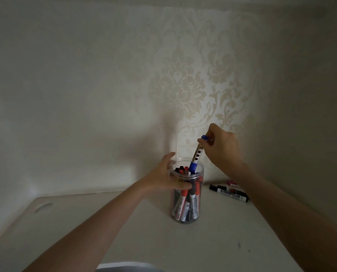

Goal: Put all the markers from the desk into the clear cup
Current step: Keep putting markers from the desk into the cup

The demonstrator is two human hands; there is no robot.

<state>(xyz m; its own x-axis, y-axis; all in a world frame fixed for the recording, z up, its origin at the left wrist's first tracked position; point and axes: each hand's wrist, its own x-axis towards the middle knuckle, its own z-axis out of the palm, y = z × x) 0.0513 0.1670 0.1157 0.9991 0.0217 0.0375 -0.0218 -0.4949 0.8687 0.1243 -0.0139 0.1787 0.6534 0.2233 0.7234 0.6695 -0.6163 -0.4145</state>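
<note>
Markers fill the clear cup (187, 193), which stands upright on the white bench (124, 232) close to the patterned wall (183, 85); red, black and white barrels crowd inside it, caps pointing up and down. My left hand (163, 179) wraps the cup from its left side, thumb across the front wall and the other fingers (170, 157) curled round the back of the rim. My right hand (220, 148) is above and to the right of the cup, its fingers pinching the top end of a blue marker (197, 156). That marker hangs tilted, its blue cap down and just inside the cup's mouth among the other caps. On the bench to the right of the cup, near the wall and partly behind my right forearm, lie black markers (230, 193) with something pink (231, 182) beside them that I cannot identify.
</note>
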